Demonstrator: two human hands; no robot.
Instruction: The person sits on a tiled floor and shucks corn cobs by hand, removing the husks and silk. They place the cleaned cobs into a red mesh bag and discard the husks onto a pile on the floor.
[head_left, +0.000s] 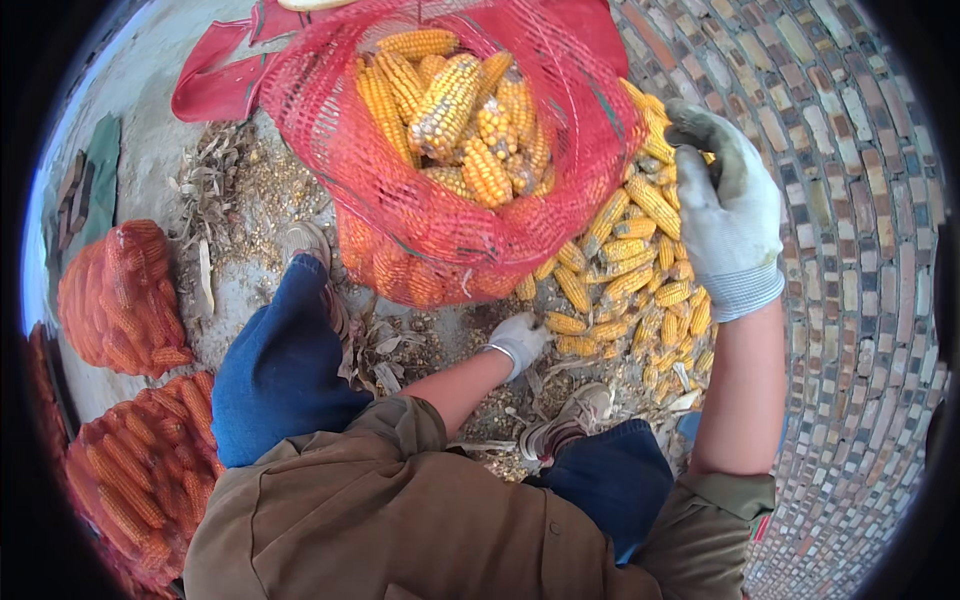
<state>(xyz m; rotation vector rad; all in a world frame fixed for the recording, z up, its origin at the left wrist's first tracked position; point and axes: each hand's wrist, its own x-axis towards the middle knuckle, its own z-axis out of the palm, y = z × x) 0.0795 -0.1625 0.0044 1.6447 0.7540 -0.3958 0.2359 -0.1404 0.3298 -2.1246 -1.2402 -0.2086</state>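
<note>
A red mesh sack (442, 240) stands open in front of me, filled with yellow corn cobs (446, 105), some with dark or mouldy patches. To its right a heap of loose corn cobs (630, 270) lies on the ground. My right hand (724, 206), in a pale work glove with a soiled palm, is raised over the heap's right side. Its fingers are curved and apart from the thumb, with no cob visibly held. My left hand (521, 337), gloved too, reaches low to the heap's near left edge; its fingertips are hidden, so its grip is unclear.
A brick wall (847, 225) rises along the right. Filled mesh sacks of corn, one smaller (124, 300) and one larger (146, 457), are on the left. Dry husks (214, 169) and loose kernels litter the ground. Red fabric (217, 75) lies behind the sack.
</note>
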